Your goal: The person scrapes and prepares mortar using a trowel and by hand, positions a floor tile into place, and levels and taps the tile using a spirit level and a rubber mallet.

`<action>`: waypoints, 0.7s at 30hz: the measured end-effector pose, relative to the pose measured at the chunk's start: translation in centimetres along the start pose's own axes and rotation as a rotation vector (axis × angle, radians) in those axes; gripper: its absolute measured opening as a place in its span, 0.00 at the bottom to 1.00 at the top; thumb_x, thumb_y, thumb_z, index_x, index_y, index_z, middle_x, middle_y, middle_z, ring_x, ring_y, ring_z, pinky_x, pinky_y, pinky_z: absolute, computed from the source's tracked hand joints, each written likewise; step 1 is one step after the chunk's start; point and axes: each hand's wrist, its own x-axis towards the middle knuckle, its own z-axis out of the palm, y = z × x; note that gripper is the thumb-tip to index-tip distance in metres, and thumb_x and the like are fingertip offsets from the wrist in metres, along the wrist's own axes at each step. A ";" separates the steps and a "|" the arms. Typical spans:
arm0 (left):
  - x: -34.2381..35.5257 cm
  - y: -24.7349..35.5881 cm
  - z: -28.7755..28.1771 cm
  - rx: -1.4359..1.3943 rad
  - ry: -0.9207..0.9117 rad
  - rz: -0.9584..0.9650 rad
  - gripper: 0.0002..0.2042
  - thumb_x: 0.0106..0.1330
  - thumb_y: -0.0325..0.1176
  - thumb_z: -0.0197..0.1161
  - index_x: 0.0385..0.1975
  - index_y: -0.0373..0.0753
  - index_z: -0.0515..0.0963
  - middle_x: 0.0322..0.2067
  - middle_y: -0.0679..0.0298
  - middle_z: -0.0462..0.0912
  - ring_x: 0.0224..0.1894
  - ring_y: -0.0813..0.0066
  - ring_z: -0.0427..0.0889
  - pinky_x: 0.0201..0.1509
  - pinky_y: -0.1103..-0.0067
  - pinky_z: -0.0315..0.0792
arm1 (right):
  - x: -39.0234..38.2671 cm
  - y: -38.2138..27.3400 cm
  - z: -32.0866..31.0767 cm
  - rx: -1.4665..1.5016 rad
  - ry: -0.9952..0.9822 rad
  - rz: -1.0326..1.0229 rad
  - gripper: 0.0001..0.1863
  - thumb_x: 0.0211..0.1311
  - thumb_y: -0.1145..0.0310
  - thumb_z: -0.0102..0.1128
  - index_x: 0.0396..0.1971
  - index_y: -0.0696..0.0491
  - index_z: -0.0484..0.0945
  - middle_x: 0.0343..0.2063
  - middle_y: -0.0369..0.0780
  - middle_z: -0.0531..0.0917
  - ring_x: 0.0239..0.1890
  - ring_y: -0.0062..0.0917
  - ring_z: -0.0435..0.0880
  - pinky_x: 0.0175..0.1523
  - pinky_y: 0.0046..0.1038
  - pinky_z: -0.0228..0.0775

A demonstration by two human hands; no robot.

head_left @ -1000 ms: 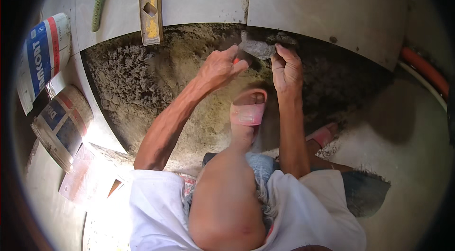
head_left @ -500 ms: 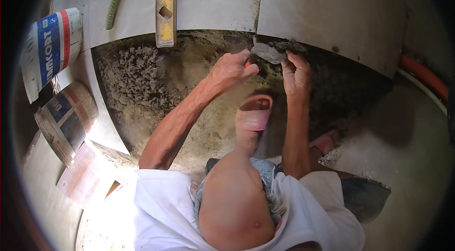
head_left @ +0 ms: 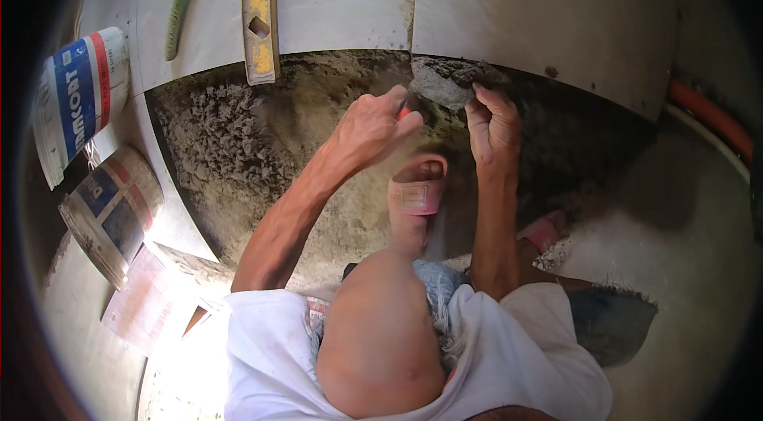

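My left hand (head_left: 373, 129) is closed around a tool whose red handle end (head_left: 404, 113) shows at the thumb; the rest of the tool is hidden or cannot be told apart from the mortar. Just beyond it, a flat grey mortar-coated piece (head_left: 439, 89) carries dark crumbly mortar (head_left: 474, 71) along its far side. The fingers of my right hand (head_left: 493, 121) pinch this piece at its right end. Both hands are over a strip of rough damp mortar bed (head_left: 318, 115), close to the edge of the laid tiles (head_left: 342, 8).
A yellow spirit level (head_left: 260, 16) and a green hose (head_left: 184, 0) lie on the tiles. Two dirty buckets (head_left: 91, 95) (head_left: 119, 198) rest at the left. Loose mortar (head_left: 222, 131) is heaped left of my hands. An orange pipe (head_left: 711, 119) runs at the right. My pink-slippered foot (head_left: 415, 197) stands on the bed.
The view has shifted slightly, so the tiles and level appear further left. The grey piece now shows more of its broad face, and both hands keep their grip.
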 end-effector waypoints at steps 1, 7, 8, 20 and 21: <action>0.1 0.7 0.1 0.019 -0.027 -0.027 0.14 0.63 0.39 0.59 0.33 0.33 0.68 0.19 0.45 0.73 0.25 0.42 0.75 0.28 0.62 0.68 | 0.0 -0.5 -0.5 0.009 -0.030 -0.015 0.07 0.48 0.86 0.60 0.27 0.58 0.79 0.35 0.42 0.82 0.41 0.30 0.81 0.53 0.34 0.73; -4.3 -0.7 4.4 -0.087 0.079 -0.012 0.15 0.62 0.38 0.59 0.44 0.36 0.70 0.26 0.44 0.77 0.31 0.40 0.76 0.32 0.62 0.71 | -3.3 0.0 -4.5 -0.528 -0.061 -0.076 0.05 0.53 0.83 0.59 0.26 0.56 0.76 0.31 0.38 0.82 0.43 0.24 0.81 0.46 0.27 0.75; -6.1 -0.5 3.7 -0.099 0.077 -0.086 0.16 0.62 0.38 0.59 0.46 0.37 0.70 0.27 0.44 0.77 0.32 0.39 0.77 0.32 0.62 0.71 | -5.7 -1.5 -1.1 -0.208 -0.138 0.085 0.05 0.54 0.79 0.60 0.32 0.57 0.78 0.32 0.39 0.83 0.40 0.24 0.82 0.43 0.27 0.75; -18.7 -7.1 1.6 0.233 0.671 -0.485 0.27 0.62 0.45 0.62 0.53 0.29 0.69 0.52 0.43 0.70 0.57 0.47 0.67 0.61 0.61 0.61 | 3.3 -13.1 -3.2 -1.511 0.162 -0.872 0.24 0.68 0.60 0.52 0.56 0.62 0.70 0.52 0.52 0.76 0.56 0.40 0.73 0.61 0.36 0.63; -17.4 -7.4 0.1 0.251 0.716 -0.496 0.27 0.62 0.45 0.62 0.53 0.29 0.69 0.52 0.43 0.70 0.57 0.47 0.67 0.61 0.61 0.61 | 3.6 -11.9 -3.3 -1.685 0.132 -0.872 0.26 0.67 0.59 0.52 0.58 0.61 0.68 0.55 0.53 0.72 0.59 0.42 0.70 0.62 0.37 0.61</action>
